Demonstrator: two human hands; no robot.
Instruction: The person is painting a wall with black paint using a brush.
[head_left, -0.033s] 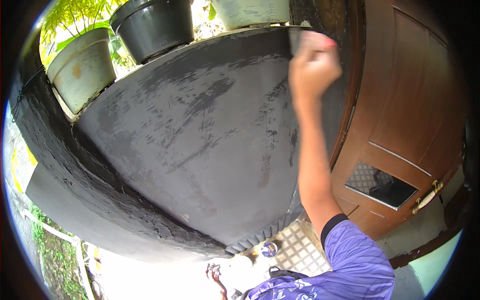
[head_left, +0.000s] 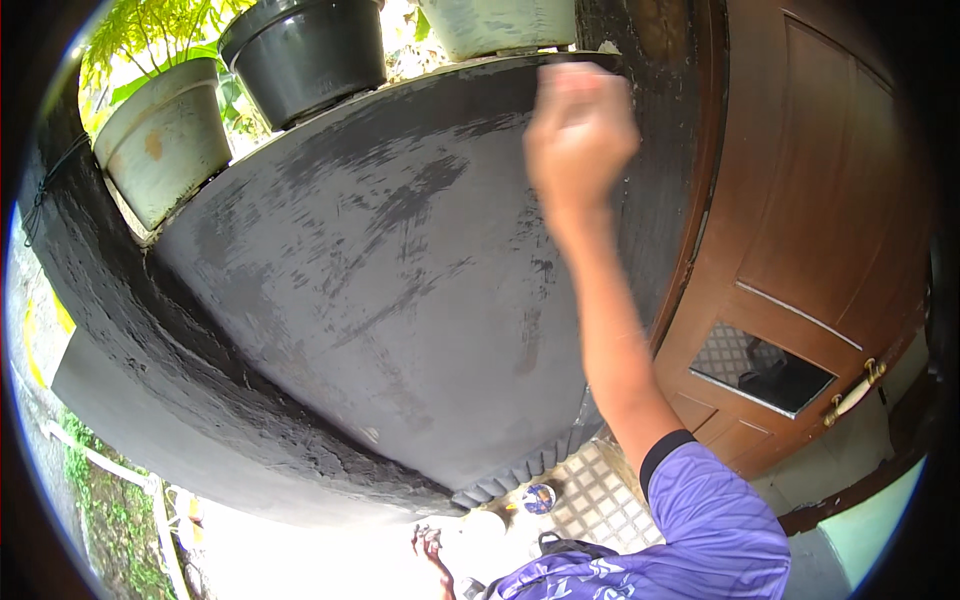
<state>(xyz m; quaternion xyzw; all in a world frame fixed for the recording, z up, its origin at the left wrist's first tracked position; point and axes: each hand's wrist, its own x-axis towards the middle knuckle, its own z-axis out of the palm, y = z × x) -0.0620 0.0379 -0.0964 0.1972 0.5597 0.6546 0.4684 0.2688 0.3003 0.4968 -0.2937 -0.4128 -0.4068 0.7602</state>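
Note:
My right hand (head_left: pixel 583 135) is raised to the upper right part of a dark grey wall panel (head_left: pixel 400 290), just below its top edge. Its fingers are closed, and motion smears them. A reddish patch shows at the fingertips, too blurred to name. Streaky darker marks cover much of the panel's upper half. Far below, my left hand (head_left: pixel 428 543) hangs low by the bright floor, with dark smudges on it. Its fingers look loosely bent and apart, with nothing visible in them. Close by is a pale round thing (head_left: pixel 485 528), washed out by glare.
Along the wall's top stand a whitish pot (head_left: pixel 165 140), a black pot (head_left: pixel 310 60) and a pale green pot (head_left: pixel 500 22). A brown wooden door (head_left: pixel 830 190) with a handle (head_left: pixel 855 395) is at the right. A small round container (head_left: pixel 538 498) sits on the tiled floor (head_left: pixel 600 495).
My right hand has moved left along the upper wall, away from the door frame. My left hand stays low in about the same place.

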